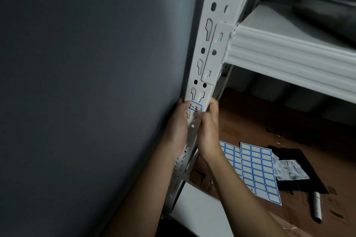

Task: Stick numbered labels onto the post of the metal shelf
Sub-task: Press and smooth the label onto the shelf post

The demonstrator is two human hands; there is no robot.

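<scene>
Both hands [178,127] [209,129] clasp the post [207,57], label [195,106] between their thumbs.

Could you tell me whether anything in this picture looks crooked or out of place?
Only small things: the "2-1" label reads upside down from here, and the label sheets and a marker lie loose on the floor. The post itself looks sound.

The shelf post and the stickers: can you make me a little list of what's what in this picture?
post: white metal shelf post with slots and holes, beside a grey wall
label on post: blue-edged label marked 2-1
second label: just below it, partly hidden by fingers
left hand: holds the post's left edge
right hand: presses on the post by the labels
label sheets: lying on the brown floor
marker: on the floor, right of the sheets
</scene>
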